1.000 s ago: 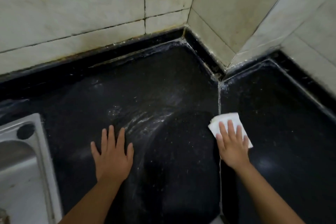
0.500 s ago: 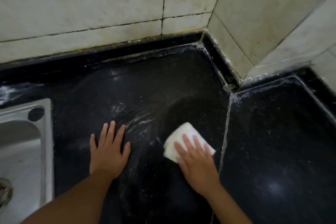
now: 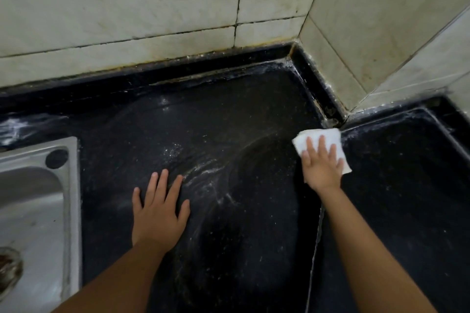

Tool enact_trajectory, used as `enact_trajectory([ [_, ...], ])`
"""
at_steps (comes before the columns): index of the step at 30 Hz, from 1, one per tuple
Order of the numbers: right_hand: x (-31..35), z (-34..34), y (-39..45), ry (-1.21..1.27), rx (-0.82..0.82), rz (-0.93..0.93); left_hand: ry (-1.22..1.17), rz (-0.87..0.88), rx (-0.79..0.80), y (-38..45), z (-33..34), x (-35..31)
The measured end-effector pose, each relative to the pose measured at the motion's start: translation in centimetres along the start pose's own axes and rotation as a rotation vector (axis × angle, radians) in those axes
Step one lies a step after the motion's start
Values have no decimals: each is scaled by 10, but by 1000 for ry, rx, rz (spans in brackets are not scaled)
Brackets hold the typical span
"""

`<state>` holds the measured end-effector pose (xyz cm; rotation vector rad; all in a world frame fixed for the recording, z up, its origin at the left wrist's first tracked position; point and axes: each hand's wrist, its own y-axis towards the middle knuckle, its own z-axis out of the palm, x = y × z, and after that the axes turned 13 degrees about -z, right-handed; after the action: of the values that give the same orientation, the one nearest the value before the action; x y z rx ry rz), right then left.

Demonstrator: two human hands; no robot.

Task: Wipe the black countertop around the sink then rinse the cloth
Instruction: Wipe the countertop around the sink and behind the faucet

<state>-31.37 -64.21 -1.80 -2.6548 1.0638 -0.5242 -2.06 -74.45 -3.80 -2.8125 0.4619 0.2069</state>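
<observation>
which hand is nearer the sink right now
Left. The left hand lies flat on the black countertop just to the right of the sink. The right hand presses the white cloth much farther right, near the wall corner.

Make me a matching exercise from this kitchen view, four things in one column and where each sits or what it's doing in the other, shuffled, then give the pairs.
Things:
1. folded white cloth
2. left hand
3. stainless steel sink
4. white soapy streaks

Places or states:
A. at the left edge of the view
B. under the right hand, near the inner corner of the tiled wall
C. flat on the black countertop, fingers spread, holding nothing
D. on the counter between the two hands

Pairs: 1-B, 2-C, 3-A, 4-D
</observation>
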Motion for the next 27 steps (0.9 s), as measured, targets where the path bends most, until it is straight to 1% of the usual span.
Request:
enact_trajectory([
  [4,28,38,-59,-191,21,-384,1,10,-6,-1,-3,-2],
  [5,26,48,-75,-220,1,-438,-4,13,-11,0,-2,-2],
  [6,18,57,-88,-198,9,-470,-4,13,-13,0,0,0],
  [7,7,61,-101,-192,32,-484,-5,10,-16,2,2,1],
  [9,-25,61,-114,-180,16,-471,6,26,-36,4,8,4],
  [11,-45,48,-108,-138,-34,-369,24,67,-74,6,9,6],
  [13,-40,28,-81,-170,-72,-242,63,93,-121,7,8,7],
  [15,-21,15,-50,-108,-4,-139,67,108,-181,8,11,8],
  [16,-11,15,-34,-109,-4,-119,69,113,-214,8,14,9],
  [17,4,13,-22,-130,11,-139,78,113,-233,8,15,9],
  [19,33,20,-10,-134,-2,-257,77,107,-232,9,16,8],
  [22,57,49,-37,-165,-37,-488,51,94,-205,9,16,9],
  [24,52,62,-69,-121,-33,-576,50,75,-158,8,15,9],
  [26,22,68,-99,-117,-10,-634,46,57,-101,7,13,8],
  [27,0,68,-110,-127,-22,-630,45,51,-90,7,12,8],
])
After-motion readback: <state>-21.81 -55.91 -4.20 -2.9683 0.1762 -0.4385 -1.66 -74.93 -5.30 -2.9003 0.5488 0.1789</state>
